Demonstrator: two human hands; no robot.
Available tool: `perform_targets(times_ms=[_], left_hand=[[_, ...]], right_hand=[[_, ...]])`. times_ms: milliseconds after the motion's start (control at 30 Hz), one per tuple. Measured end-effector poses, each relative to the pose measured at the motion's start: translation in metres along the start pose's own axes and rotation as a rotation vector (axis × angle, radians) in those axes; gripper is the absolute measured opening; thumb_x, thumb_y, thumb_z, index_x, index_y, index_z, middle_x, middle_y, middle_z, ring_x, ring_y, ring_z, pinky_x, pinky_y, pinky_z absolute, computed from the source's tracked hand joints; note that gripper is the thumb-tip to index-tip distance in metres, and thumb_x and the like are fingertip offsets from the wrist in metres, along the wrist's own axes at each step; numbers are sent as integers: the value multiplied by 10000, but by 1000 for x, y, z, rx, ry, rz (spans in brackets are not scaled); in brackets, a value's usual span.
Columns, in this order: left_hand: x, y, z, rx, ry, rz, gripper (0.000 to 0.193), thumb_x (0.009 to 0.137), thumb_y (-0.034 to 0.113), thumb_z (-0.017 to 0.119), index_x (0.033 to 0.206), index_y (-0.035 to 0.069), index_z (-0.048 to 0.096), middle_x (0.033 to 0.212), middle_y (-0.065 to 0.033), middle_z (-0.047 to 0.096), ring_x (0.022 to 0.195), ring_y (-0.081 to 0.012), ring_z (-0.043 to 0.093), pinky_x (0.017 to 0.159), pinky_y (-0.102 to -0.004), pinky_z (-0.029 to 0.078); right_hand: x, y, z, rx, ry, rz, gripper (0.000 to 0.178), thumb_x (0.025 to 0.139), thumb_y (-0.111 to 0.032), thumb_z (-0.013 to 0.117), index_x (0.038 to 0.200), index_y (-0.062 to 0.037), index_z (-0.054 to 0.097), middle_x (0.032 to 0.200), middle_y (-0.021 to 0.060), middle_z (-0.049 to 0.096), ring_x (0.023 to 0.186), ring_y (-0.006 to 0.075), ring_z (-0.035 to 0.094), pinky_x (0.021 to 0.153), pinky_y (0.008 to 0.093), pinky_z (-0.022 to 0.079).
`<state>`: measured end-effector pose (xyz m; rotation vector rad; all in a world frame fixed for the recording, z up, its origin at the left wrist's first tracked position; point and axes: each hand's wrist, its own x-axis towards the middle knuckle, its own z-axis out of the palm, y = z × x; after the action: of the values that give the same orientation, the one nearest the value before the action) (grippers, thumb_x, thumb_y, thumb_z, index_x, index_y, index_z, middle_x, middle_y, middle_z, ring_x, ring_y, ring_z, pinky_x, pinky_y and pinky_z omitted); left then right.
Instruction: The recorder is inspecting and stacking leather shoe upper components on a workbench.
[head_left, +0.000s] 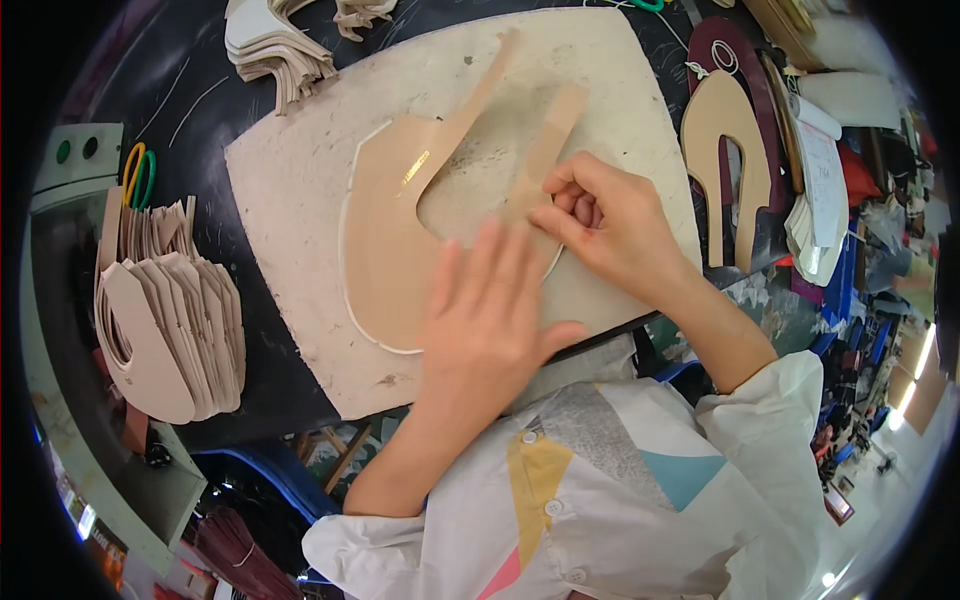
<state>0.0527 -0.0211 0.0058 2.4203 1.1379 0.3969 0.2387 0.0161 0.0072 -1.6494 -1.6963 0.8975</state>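
Observation:
A tan, U-shaped shoe-upper piece (385, 240) lies flat on a pale board (290, 200), its two arms pointing away from me. A thin white border runs along its outer edge, and a small gold print marks its left arm. My left hand (480, 330), blurred by motion, is over the near part of the piece with its fingers stretched out. At the right arm's outer edge is my right hand (615, 220), thumb and forefinger bent together and the other fingers curled in. Whatever sits between those fingertips is hidden.
Stacked cut pieces (175, 330) stand at the left, beside scissors (138, 175) with yellow and green handles. Another pile (275, 55) lies at the far left. To the right are a tan U-shaped template (725, 140), a dark red one (755, 85) and papers (820, 190).

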Motion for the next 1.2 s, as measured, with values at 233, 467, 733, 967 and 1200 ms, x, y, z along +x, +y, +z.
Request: perform_targets(times_ms=[233,467,733,967,1200], left_hand=[[-38,-28,-24,65,-16,-67,752,738,453,732,1285,-31,551,1330,-197,556,1272,-372,500,1053,-472,388],[-37,-47,-79,345,254,164,412,738,123,668,1135,14,657,1028,-111,699,847,-244,682,704,-320,556],[-138,-147,-178,-154,1379,-674,242,977,108,553,1138,-51,639,920,-44,661,811,-104,603,740,-237,477],[-94,-136,-149,738,1324,-585,271,847,59,680,1114,16,682,1032,-121,598,993,-258,567,891,-348,452],[148,-202,-139,403,866,-282,481,817,399,720,1125,34,672,1016,-145,643,1058,-306,570,902,-403,449]], right_hand=[[5,14,-7,4,-30,-98,163,786,-55,763,829,-31,608,670,23,570,568,78,508,517,233,419],[5,20,-8,311,-73,152,91,925,-88,627,884,-6,625,733,-17,586,643,43,523,558,195,412],[-7,29,-7,274,-24,85,95,937,-110,619,891,-29,600,748,-23,573,621,34,488,563,182,394],[-2,32,-2,217,34,-5,71,874,-40,676,851,8,630,732,-4,598,642,41,531,575,193,435],[1,16,-19,96,100,-121,48,820,-23,702,808,-14,656,711,55,641,596,114,592,540,230,466]])
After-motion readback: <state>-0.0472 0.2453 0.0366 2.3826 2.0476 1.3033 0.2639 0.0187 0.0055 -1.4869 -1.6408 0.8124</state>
